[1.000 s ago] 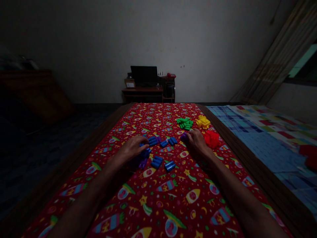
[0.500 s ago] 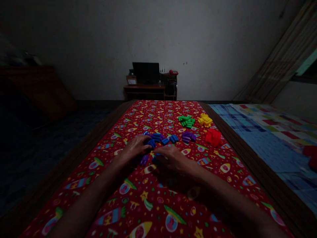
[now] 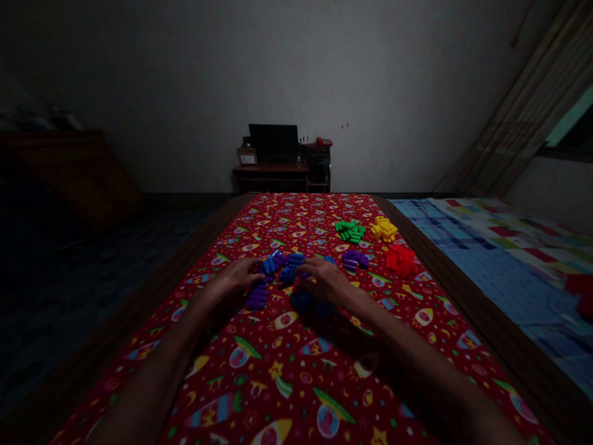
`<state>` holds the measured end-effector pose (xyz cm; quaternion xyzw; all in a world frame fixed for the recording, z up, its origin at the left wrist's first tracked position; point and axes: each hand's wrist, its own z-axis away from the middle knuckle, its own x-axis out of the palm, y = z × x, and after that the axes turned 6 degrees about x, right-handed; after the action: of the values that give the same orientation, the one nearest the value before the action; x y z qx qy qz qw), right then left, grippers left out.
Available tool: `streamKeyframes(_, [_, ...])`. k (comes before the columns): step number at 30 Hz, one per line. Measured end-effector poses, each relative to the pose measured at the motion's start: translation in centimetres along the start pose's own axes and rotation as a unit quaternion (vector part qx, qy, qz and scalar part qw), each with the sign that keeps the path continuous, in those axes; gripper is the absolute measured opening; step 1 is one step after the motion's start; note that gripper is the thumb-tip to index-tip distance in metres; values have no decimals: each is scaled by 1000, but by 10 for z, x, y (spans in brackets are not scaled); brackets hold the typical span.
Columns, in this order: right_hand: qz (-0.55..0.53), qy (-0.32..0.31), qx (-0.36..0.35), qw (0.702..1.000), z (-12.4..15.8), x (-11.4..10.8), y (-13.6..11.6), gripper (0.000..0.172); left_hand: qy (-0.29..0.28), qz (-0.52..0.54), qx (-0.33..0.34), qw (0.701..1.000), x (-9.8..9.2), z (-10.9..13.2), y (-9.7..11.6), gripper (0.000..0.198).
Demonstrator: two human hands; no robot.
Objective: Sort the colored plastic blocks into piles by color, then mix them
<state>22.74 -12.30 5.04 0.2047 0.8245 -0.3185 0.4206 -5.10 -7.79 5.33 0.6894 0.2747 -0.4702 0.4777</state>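
Note:
My left hand (image 3: 234, 279) lies palm down on the red patterned cloth (image 3: 296, 371). Its fingers stretch out and touch a cluster of blue plastic pieces (image 3: 277, 264). A purple piece (image 3: 256, 298) sits just under its fingertips. My right hand (image 3: 327, 279) lies flat opposite, fingers pointing left at the same blue cluster. More blue pieces (image 3: 308, 303) show below its wrist. Neither hand grips anything that I can see. To the right lie a purple pile (image 3: 354, 258), a red pile (image 3: 399, 259), a green pile (image 3: 351, 230) and a yellow pile (image 3: 382, 228).
The cloth covers a long wooden-edged table (image 3: 467, 309). A checked blue bedspread (image 3: 500, 259) lies to the right. At the far wall stands a small desk with a dark monitor (image 3: 273, 143). The room is dim, with a curtain (image 3: 523, 117) at the right.
My right hand came from the purple pile over to the blue pieces in the middle, then shifted slightly forward. My left hand stayed by the blue cluster, which is now bunched closer together.

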Motion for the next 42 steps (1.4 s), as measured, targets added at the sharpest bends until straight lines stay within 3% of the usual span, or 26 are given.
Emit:
streamKeyframes(4, [39,128,178,975,14,-47,59,19,-4,7,8,1000,9,-5,13,44])
streamKeyframes(7, [87,124,305,940,32,-58,94,21,0,14,-4,1000,12,-8,15,45])
streamKeyframes(9, [104,94,338,931,41,-57,106,20,-10,33,-19,999,12,-9,13,46])
streamKeyframes(12, [97,70,348,930,45,-55,111,24,-15,48,-31,998,10,-10,9,46])
streamKeyframes(16, [82,121,350,926,38,-65,105,34,-8,52,-37,998,4,-8,3,37])
streamKeyframes(19, [66,151,308,937,28,-71,92,33,3,69,-42,997,-6,-6,-4,31])
streamKeyframes(22, [12,145,231,962,17,-67,68,29,75,111,-40,990,-15,-7,-4,36])
streamKeyframes(25, [-79,105,143,981,7,-48,35,26,125,198,-17,972,-9,-9,16,45])
streamKeyframes(27, [-128,74,105,983,4,-31,15,34,125,249,2,960,4,-10,38,48])
streamKeyframes(29, [-156,49,97,982,1,-16,3,41,118,268,28,956,19,-10,60,44])
streamKeyframes(32, [-142,33,126,981,-1,-8,3,30,101,257,61,959,31,-10,75,36])
streamKeyframes(34, [-95,35,158,982,0,-17,13,27,125,207,65,968,31,-11,67,31])
streamKeyframes(38, [36,-23,222,974,7,-60,43,24,197,38,71,977,32,-16,23,32])
streamKeyframes(42, [95,-108,299,943,19,-93,66,27,126,-17,139,982,46,-17,-9,46])
